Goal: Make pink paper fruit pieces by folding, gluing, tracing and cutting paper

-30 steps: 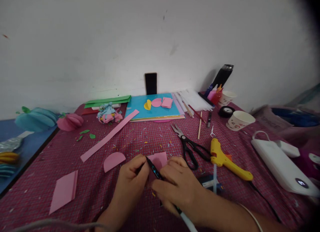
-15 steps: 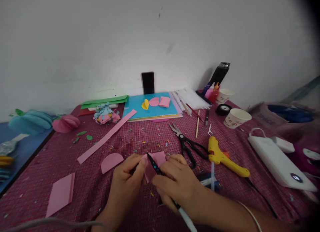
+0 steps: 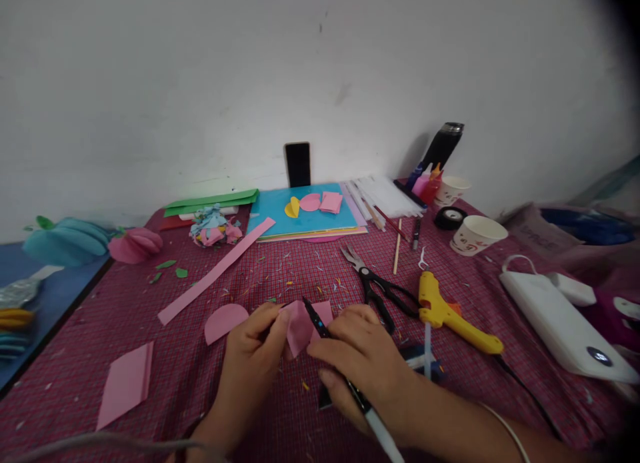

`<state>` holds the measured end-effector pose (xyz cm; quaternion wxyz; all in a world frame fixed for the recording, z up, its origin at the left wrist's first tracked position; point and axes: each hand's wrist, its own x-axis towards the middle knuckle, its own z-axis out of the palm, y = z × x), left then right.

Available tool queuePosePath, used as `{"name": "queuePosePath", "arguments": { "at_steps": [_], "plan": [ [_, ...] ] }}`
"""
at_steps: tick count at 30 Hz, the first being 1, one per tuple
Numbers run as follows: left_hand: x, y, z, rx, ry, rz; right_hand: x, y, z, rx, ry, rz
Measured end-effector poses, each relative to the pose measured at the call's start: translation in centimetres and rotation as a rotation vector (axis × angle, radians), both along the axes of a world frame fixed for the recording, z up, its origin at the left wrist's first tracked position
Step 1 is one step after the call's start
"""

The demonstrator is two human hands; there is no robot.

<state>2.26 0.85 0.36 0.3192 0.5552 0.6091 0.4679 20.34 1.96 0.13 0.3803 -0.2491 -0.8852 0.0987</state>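
Note:
My left hand (image 3: 257,356) pinches a folded piece of pink paper (image 3: 298,326) between thumb and fingers, low in the middle of the view. My right hand (image 3: 363,363) grips a slim pen-like tool (image 3: 315,316), black with blue specks and a white rear end. Its dark pointed tip lies against or just over the paper; I cannot tell whether it touches. Left of my left hand lies a pink half-circle of paper (image 3: 225,322), with a folded pink sheet (image 3: 125,383) farther left. Black-handled scissors (image 3: 375,283) rest open beyond my right hand.
A yellow glue gun (image 3: 450,316) with a cord and a white power bank (image 3: 560,323) lie at right. Paper cups (image 3: 477,235) and black tape (image 3: 450,217) stand behind. A pink strip (image 3: 220,270), blue sheets (image 3: 270,213) and paper pumpkins (image 3: 70,242) are at back and left.
The pink paper has been turned in my left hand, so more of its folded face shows. The tool's tip has shifted slightly right along its upper edge. The view has moved a little.

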Motion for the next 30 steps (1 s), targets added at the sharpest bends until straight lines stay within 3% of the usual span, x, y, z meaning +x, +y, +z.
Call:
{"name": "queuePosePath", "arguments": {
  "at_steps": [6, 17, 30],
  "plan": [
    [0.0, 0.2, -1.0, -0.236, -0.305, -0.009, -0.2, 0.0, 0.2, -0.025, 0.014, 0.061],
    [0.3, -0.3, 0.1, -0.092, -0.056, -0.057, -0.8, 0.1, -0.3, -0.021, -0.020, 0.114],
    [0.2, -0.2, 0.0, -0.071, -0.031, -0.065, -0.9, 0.1, -0.3, -0.015, 0.005, 0.047]
  ]
}}
